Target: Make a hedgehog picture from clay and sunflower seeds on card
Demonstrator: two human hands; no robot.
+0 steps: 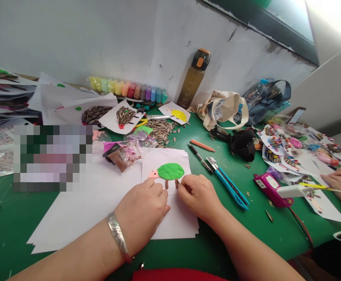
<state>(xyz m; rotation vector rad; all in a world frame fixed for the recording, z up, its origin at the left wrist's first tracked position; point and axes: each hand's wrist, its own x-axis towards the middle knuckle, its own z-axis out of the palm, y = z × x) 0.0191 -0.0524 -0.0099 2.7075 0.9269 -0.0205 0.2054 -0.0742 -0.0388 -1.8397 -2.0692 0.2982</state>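
Green clay hedgehog (170, 171) lies on white paper (176, 222), just beyond both hands. Left hand (142, 210) rests flat, fingers loosely curled; right hand (199, 197) pinches at a brown clay leg (176, 183).

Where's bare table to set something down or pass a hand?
Free: green table near left, between the white sheets and the front edge; a green patch beside the right hand and its forearm, bordered by the blue knife and pink device. Crowded: seed pile and bags at back, paper crafts far right.
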